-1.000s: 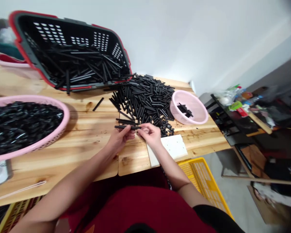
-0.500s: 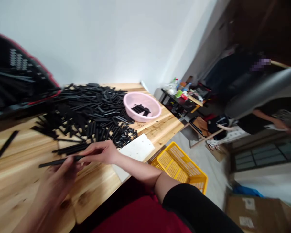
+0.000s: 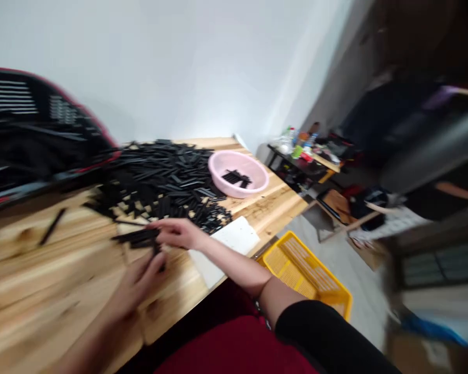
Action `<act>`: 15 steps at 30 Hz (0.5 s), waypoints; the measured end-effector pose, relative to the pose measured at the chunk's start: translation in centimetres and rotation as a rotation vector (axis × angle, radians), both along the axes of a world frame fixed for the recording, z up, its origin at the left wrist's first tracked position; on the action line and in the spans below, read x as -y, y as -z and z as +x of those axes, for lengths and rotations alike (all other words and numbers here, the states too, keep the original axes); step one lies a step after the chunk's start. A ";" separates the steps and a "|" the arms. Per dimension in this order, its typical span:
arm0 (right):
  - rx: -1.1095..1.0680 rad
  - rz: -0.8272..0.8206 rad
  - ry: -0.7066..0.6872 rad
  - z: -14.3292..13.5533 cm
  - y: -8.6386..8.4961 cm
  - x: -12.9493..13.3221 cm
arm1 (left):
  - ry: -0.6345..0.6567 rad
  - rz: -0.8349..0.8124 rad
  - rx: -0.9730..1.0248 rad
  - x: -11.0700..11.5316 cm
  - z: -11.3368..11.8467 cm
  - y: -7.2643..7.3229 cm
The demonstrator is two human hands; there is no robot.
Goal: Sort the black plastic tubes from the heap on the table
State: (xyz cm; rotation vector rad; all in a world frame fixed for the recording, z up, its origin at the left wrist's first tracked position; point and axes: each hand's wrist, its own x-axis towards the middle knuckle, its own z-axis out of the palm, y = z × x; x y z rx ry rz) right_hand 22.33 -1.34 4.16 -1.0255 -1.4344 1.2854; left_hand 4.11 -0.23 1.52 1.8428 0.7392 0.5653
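The left hand (image 3: pixel 138 283) is closing thumb and fingers on a black stick (image 3: pixel 156 248), while the right hand (image 3: pixel 181 234) is holding its fingers just beside the upper end; blur is hiding whether those fingers are pressed together or apart.

Around them, the wooden table (image 3: pixel 54 280) is carrying nearly everything. A black basket (image 3: pixel 42 101) with a red rim is lying tipped at the far left, sticks filling its lower side. A yellow crate (image 3: pixel 312 267) is sitting below the table edge at right. A heap of black sticks (image 3: pixel 171 171) is spreading from the basket's mouth towards a pink bowl (image 3: pixel 239 191), which is holding a small cluster of similar pieces. A white board (image 3: pixel 237 231) is lying partly under the right forearm, and a few sticks (image 3: pixel 134 238) are lying together beside the fingertips.

The held stick is standing over the table between both hands, turned nearly end-on to the camera. It is probably weighing very little, staying fairly stiff and not breaking easily; its smooth-looking surface may be inviting a slip, so pinching near the middle is seeming surest.
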 end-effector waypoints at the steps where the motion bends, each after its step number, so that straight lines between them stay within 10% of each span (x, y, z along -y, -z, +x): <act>1: -0.003 -0.020 0.056 -0.3 -0.1 0.1 | -0.001 0.011 -0.080 0.4 0.3 -0.5; 15: -0.253 -0.103 0.546 0.6 -1.2 -1.7 | -0.033 -0.066 -0.047 0.9 0.8 0.0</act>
